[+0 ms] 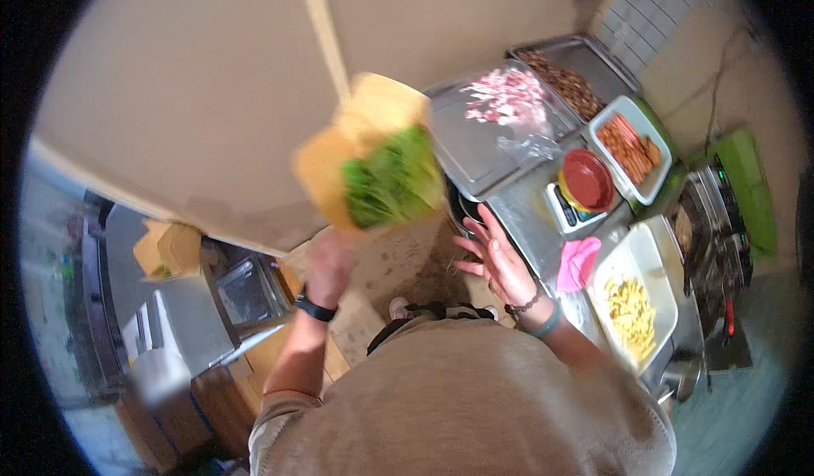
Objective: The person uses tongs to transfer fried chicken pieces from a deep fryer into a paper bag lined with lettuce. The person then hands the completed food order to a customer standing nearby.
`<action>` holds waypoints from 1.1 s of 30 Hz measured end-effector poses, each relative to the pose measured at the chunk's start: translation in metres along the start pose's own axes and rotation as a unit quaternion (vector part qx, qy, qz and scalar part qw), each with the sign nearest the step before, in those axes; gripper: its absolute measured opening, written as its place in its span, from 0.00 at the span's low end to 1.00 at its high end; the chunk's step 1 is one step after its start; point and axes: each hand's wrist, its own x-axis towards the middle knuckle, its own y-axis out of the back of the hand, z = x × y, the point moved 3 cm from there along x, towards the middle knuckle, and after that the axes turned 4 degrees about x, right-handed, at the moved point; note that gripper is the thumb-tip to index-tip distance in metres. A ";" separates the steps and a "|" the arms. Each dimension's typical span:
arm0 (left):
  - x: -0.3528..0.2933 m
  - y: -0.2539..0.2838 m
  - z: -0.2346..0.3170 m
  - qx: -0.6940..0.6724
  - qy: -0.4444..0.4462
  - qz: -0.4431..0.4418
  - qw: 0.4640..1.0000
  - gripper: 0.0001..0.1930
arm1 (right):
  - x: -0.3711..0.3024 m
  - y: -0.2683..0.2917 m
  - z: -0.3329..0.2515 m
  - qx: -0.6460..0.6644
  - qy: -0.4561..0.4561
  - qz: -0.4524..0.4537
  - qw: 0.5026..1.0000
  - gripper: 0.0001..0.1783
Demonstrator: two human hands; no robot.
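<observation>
My left hand [329, 264] grips a yellow cutting board [335, 158] and holds it up, tilted, in front of me. A heap of chopped green leaves [392, 179] lies on the board's right half. The board and hand are blurred. My right hand [492, 256] is open, fingers spread, just right of and below the board, over the edge of the steel counter [530, 222]. It holds nothing. A black band sits on my left wrist, beaded bracelets on my right.
On the counter stand a steel tray [475, 150] with pink chopped meat [509, 99], a tray of dark pieces [564, 82], a white dish of sausages [629, 147], a red bowl [588, 179] on a scale, a pink cloth [578, 262], and a white dish of yellow food [632, 311]. A steel box [195, 315] stands at left.
</observation>
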 end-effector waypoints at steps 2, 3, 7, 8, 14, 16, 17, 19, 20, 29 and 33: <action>0.009 -0.039 0.044 -0.051 -0.138 -0.060 0.987 0.11 | -0.016 0.018 0.000 0.094 -0.029 0.015 0.995 0.39; 0.018 -0.051 0.067 -0.110 -0.180 -0.080 0.974 0.12 | -0.025 0.032 -0.005 0.082 -0.014 0.034 0.996 0.39; 0.028 -0.095 0.120 -0.140 -0.245 -0.148 0.948 0.14 | -0.066 0.080 -0.024 0.095 0.018 0.111 0.989 0.35; 0.031 -0.104 0.132 -0.146 -0.256 -0.156 0.943 0.14 | -0.076 0.093 -0.025 0.101 0.025 0.124 0.987 0.34; 0.048 -0.153 0.200 -0.174 -0.189 -0.169 0.952 0.21 | -0.123 0.152 -0.037 0.181 0.138 0.221 0.948 0.32; 0.051 -0.172 0.215 -0.238 -0.115 -0.156 0.952 0.25 | -0.139 0.169 -0.046 0.169 0.155 0.249 0.941 0.32; 0.054 -0.182 0.225 -0.298 -0.071 -0.139 0.942 0.27 | -0.147 0.177 -0.051 0.161 0.162 0.263 0.937 0.32; 0.053 -0.211 0.241 -0.391 0.004 -0.152 0.908 0.30 | -0.165 0.201 -0.050 0.125 0.180 0.265 0.939 0.34; 0.051 -0.229 0.247 -0.424 0.035 -0.181 0.887 0.31 | -0.173 0.208 -0.054 0.101 0.183 0.271 0.940 0.34; 0.040 -0.276 0.299 -0.518 0.244 -0.466 0.674 0.27 | -0.216 0.231 -0.071 -0.098 0.095 0.335 0.932 0.40; 0.039 -0.295 0.292 -0.551 0.266 -0.479 0.629 0.23 | -0.213 0.250 -0.054 -0.172 0.149 0.342 0.912 0.44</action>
